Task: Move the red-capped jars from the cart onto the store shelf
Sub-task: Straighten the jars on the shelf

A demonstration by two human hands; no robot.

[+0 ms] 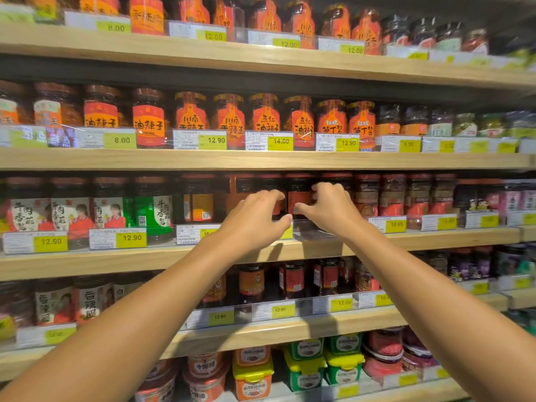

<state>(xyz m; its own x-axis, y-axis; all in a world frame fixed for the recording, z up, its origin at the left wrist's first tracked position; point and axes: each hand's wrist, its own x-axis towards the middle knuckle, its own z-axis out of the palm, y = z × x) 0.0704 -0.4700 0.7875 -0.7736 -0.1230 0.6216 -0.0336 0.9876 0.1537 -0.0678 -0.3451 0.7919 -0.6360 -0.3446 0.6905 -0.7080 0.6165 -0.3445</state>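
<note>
Red-capped jars with dark contents and red labels stand in a row on the third shelf [435, 236] from the top. My right hand [329, 208] grips one such jar [298, 195] at the shelf front, fingers curled on its right side and thumb on its lower front. My left hand [255, 217] reaches in just left of it, fingers and thumb apart, fingertips against the neighbouring jar [271, 182]. Whether that hand grips it is unclear. Most of that jar is hidden by the hand. The cart is out of view.
More red-capped jars [391, 195] fill the shelf to the right and green-labelled jars [153, 210] to the left. Clear price-tag rails with yellow tags [130, 237] line each shelf edge. Packed shelves sit above [261, 159] and below [290, 329].
</note>
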